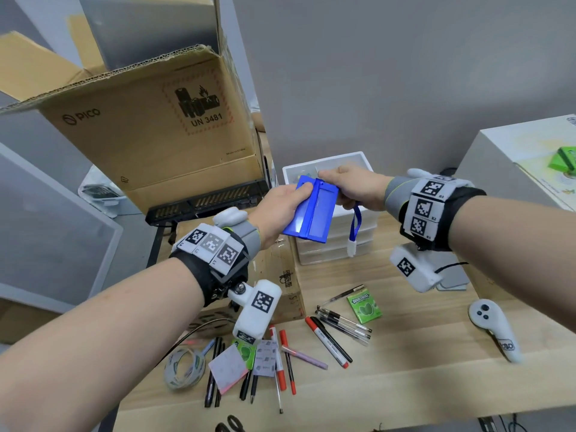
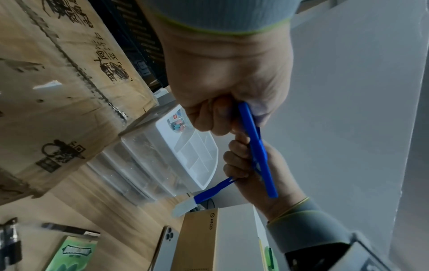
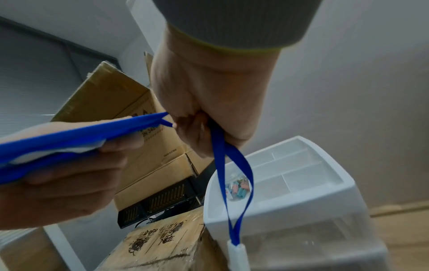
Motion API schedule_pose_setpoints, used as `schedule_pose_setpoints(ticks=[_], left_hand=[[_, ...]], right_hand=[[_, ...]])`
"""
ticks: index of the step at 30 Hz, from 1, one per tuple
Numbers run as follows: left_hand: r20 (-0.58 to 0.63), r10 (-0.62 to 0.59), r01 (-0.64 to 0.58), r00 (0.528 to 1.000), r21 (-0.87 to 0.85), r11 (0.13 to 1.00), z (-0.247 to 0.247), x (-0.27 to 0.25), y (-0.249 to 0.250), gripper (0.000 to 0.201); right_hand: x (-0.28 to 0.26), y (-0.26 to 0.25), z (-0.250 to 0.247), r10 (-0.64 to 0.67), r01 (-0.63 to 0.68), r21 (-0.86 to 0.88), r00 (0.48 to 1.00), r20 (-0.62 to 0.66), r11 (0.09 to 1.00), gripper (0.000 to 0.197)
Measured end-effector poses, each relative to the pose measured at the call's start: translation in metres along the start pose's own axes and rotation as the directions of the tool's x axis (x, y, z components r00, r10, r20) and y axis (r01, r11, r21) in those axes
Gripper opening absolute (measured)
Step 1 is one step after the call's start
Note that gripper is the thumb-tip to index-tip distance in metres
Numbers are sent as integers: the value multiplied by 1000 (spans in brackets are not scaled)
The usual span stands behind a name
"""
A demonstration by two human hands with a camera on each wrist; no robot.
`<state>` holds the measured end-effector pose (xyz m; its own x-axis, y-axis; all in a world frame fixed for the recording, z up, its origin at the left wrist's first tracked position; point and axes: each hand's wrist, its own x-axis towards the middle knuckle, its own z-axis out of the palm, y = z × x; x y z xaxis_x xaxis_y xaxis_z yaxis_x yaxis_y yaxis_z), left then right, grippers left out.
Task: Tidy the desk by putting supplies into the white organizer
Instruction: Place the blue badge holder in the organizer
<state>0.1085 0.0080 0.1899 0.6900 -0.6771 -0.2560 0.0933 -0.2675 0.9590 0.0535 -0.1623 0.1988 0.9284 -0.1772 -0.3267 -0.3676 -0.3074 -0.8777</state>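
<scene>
Mid-frame, above the white organizer (image 1: 349, 251): left hand (image 1: 280, 210) gripping blue badge holder (image 1: 311, 213); right hand (image 1: 355, 187) clenched on its lanyard (image 1: 353, 227), probably at the clip end. Pens (image 1: 339, 322) scattered lower centre.

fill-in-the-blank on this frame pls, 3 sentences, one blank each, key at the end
1. Both hands hold a ____ badge holder above the white organizer.
2. The right hand grips the holder's ____, which ends in a white clasp.
3. The green gum pack lies on the ____, not in the organizer.

Missing words: blue; lanyard; desk
</scene>
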Motion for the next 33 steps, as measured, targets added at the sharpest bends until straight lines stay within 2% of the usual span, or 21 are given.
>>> schedule_pose_setpoints(ticks=[3, 5, 8, 10, 13, 15, 19, 21, 24, 28, 30, 33], left_hand=[[-51, 28, -29, 998, -28, 999, -2, 6, 7, 41], [-74, 37, -38, 997, -17, 999, -3, 8, 8, 39], [-180, 62, -68, 982, -27, 997, -3, 15, 8, 36], [-286, 73, -85, 955, -30, 996, -5, 25, 6, 36], [-400, 110, -95, 910, 57, 994, -4, 33, 5, 32], [-454, 129, -91, 882, 104, 990, -5, 35, 1, 33], [-574, 154, -14, 804, 241, 970, -23, 41, -10, 46], [-555, 212, 29, 804, 393, 919, -34, 39, -14, 48], [-475, 321, 57, 819, 625, 779, -45, 33, -23, 48], [-229, 379, -62, 897, 782, 621, -42, 22, -35, 40], [-132, 359, -134, 924, 767, 627, -34, 15, -36, 37], [-92, 273, -140, 958, 679, 721, -26, 7, -36, 35]], right_hand=[[-2, 17, 12, -4, 4, 39, 1000, 0, 999, 35], [-4, 23, 21, -14, 14, 40, 1000, 2, 999, 32], [-11, 20, 36, -36, 36, 17, 999, -4, 999, 31], [-15, 18, 52, -72, 72, -21, 997, 19, 997, 37], [-17, 22, 74, -57, 57, 113, 998, 0, 992, 40], [-16, 26, 83, -52, 51, 140, 999, 2, 989, 40], [-21, 28, 91, -96, 99, -30, 992, 81, 995, 36], [-24, 21, 91, -152, 166, -157, 984, 95, 974, 36], [-28, 7, 81, -212, 249, -311, 966, 151, 917, 38], [-22, -2, 68, -196, 255, -402, 964, 182, 879, 36], [-19, -5, 62, -196, 259, -441, 963, 183, 859, 35], [-12, -5, 47, -192, 273, -484, 958, 212, 831, 27]])
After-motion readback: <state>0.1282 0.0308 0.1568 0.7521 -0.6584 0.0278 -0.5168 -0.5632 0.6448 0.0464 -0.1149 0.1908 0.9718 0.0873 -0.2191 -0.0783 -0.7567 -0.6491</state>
